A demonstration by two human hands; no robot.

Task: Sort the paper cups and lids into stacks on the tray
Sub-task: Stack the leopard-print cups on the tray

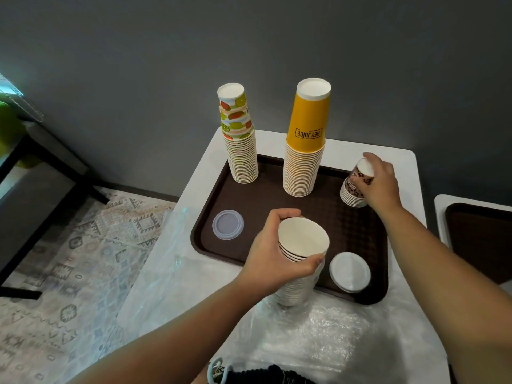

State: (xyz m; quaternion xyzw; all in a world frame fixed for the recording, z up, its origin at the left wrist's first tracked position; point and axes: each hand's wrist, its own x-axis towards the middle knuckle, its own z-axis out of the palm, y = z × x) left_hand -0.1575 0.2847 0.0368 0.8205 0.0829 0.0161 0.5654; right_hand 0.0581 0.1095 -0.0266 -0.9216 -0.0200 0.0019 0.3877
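A person's left hand point(273, 252) grips a stack of open-mouthed cups point(300, 261) at the brown tray's point(360, 245) near edge, while the right hand point(378, 180) clasps a short patterned stack point(356, 187) at the tray's right side. Fruit-print cups point(241, 139) and yellow cups point(306, 139) stand upturned at the back. A clear lid point(228, 224) and white lids point(350, 272) lie on the tray.

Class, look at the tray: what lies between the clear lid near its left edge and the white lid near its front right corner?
In the head view, between the clear lid and the white lid is the open-topped cup stack, gripped by the left hand.
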